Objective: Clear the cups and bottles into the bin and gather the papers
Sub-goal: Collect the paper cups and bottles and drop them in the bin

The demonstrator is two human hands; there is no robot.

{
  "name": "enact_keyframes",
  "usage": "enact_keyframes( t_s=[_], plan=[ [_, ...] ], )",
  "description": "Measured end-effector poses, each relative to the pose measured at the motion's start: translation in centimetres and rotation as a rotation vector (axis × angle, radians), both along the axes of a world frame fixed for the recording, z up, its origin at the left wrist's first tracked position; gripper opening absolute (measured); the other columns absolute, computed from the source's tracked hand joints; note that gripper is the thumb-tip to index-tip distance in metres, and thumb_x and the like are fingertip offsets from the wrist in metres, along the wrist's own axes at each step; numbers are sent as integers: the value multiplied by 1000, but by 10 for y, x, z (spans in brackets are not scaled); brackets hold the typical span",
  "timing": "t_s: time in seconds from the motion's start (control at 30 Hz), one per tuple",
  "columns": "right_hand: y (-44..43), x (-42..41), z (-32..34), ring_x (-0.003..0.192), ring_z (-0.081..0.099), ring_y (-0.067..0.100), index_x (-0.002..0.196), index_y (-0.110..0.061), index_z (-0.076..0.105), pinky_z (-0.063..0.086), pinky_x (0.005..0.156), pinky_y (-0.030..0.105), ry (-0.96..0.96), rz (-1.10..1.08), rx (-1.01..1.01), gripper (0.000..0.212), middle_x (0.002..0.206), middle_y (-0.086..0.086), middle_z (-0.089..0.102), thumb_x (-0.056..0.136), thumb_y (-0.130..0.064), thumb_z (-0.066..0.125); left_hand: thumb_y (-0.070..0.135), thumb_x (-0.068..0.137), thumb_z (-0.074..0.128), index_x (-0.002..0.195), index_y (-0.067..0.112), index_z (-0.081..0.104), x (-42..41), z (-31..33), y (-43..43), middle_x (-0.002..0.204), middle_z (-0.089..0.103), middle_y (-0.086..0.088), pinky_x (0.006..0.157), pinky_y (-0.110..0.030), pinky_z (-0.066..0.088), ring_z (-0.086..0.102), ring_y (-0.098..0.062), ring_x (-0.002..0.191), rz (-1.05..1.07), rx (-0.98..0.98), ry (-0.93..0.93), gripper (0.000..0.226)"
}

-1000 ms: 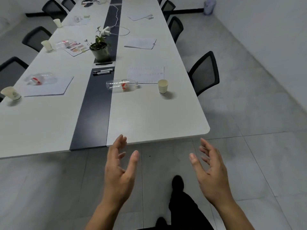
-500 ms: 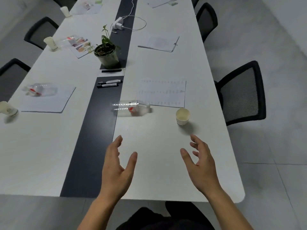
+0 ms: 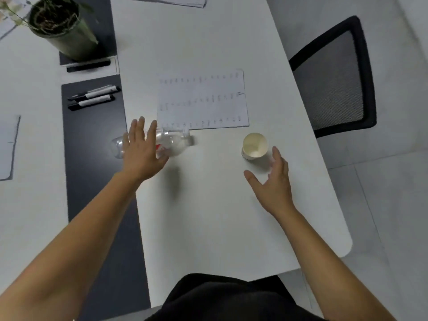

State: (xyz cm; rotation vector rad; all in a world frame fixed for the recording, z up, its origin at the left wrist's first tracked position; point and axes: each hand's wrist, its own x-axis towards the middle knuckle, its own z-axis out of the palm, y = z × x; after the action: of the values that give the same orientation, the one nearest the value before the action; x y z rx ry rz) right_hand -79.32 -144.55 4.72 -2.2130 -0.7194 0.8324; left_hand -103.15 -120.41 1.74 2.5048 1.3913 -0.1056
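A clear plastic bottle with a red label lies on its side on the white table. My left hand reaches over the bottle's middle with fingers straight; whether it touches the bottle is unclear. An empty paper cup stands upright to the right. My right hand hovers just in front of the cup, fingers spread and open, not touching it. A printed sheet of paper lies just behind the bottle and cup. More paper lies at the far top and at the left edge.
A potted plant stands at the upper left on the dark centre strip. Two marker pens lie on that strip. A black mesh chair stands by the table's right side. The table's rounded corner is at lower right.
I have stepped up to the table's end and leaned in. Both hands moved forward: the left now over the bottle, the right close to the cup.
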Motion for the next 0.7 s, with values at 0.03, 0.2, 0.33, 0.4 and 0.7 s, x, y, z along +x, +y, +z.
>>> enact_keyframes(
  t_s=[0.03,0.2,0.33,0.4,0.7],
  plan=[
    [11,3,-6,146,29,19,157,-32,3,38,112,42,-6,-27,-8,104,160,-1,16,83,-45,75,47,88,62,158,21,12,1,-9,12,165,-1,-18,119,-58,1,-6,-37,152,-13,-19,55,90],
    [59,13,-37,153,1,21,156,-31,-14,20,112,30,-7,-105,-21,131,165,8,-11,72,-38,87,50,94,48,157,38,-3,1,-38,20,164,10,-13,117,-62,0,8,-38,149,-10,-102,183,82],
    [70,15,-50,142,36,25,158,-26,8,37,110,36,-31,-160,-29,104,160,4,28,81,-32,78,44,92,58,157,28,16,-2,-37,5,133,48,-20,104,-53,29,44,-43,120,7,-64,107,79],
    [69,15,-44,134,44,26,155,-27,17,40,103,34,-49,-174,-47,97,154,2,39,81,-39,77,43,91,61,157,24,18,-2,-24,-7,125,53,-21,94,-48,39,49,-41,111,55,-93,-19,81],
    [32,-22,53,104,54,14,136,-28,28,51,89,36,-27,-244,221,84,126,-8,48,75,-32,86,57,88,60,155,32,17,-5,101,-113,151,41,1,102,-48,49,53,-22,128,440,-255,-777,84]
  ],
)
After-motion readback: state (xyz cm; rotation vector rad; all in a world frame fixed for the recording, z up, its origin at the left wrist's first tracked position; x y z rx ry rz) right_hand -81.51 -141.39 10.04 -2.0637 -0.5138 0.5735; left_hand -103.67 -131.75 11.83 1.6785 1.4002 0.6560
